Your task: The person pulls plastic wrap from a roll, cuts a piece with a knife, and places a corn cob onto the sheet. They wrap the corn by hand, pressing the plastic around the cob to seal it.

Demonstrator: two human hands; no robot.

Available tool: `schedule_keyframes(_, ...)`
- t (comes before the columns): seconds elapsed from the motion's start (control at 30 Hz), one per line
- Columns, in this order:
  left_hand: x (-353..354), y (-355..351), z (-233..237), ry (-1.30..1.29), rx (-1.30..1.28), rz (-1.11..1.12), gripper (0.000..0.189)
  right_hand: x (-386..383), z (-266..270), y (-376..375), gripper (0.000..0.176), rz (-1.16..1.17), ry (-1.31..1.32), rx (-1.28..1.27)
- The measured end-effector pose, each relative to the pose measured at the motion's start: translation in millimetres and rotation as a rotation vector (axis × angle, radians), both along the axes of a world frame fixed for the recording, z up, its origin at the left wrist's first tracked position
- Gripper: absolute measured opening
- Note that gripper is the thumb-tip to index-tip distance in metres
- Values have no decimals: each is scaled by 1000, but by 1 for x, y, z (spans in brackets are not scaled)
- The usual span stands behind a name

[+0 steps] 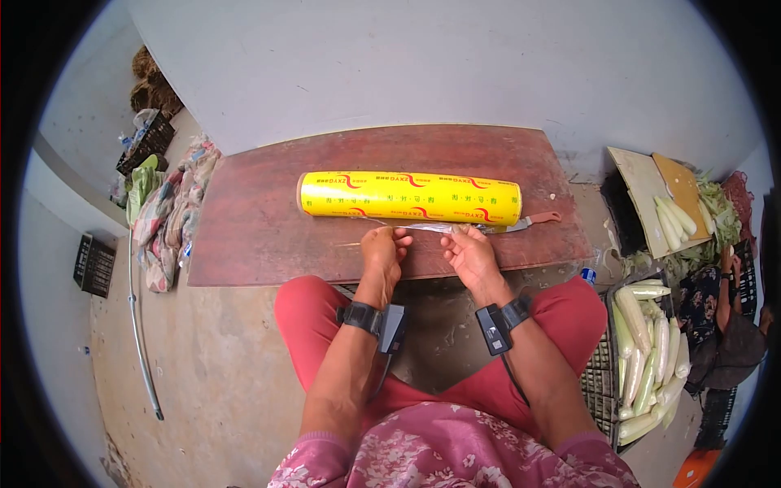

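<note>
A big yellow roll of cling film (409, 198) lies lengthwise on a low reddish-brown wooden board (244, 228). A clear strip of film (423, 229) stretches out from the roll toward me. My left hand (385, 250) pinches the film's edge at its left. Just to the right, my right hand (469, 254) grips the same strip. Both hands rest on the board's near side, a few centimetres apart. Black bands with small devices sit on both wrists.
A knife with a reddish handle (533, 220) lies on the board by the roll's right end. A crate of peeled corn (648, 350) stands at my right, with more corn on cardboard (674, 218) and a seated person (724, 317) beyond. Cloth (171, 211) and black crates (95, 264) lie left.
</note>
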State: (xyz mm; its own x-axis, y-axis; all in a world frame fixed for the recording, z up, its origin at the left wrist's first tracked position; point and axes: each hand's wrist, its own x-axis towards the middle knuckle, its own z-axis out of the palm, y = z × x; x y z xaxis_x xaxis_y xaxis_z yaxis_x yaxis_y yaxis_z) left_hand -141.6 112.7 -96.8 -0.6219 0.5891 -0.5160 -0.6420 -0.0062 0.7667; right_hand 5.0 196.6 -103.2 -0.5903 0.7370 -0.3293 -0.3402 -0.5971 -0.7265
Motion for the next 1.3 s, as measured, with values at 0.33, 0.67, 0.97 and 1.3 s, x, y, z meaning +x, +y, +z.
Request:
schedule_keyframes(0.33,1,-3,10,45,102,23,13,-8,33,36,7,28,64,106)
schedule_keyframes(0.67,-29,26,28,-194,342,30,19,2,3,8,10,23,138,-123)
schedule_keyframes(0.97,-50,33,-24,-378,197,212,13,2,6,-6,10,-47,82,-166)
schedule_keyframes(1.3,7,12,19,-232,-28,104,48,7,7,-14,9,36,153,-78)
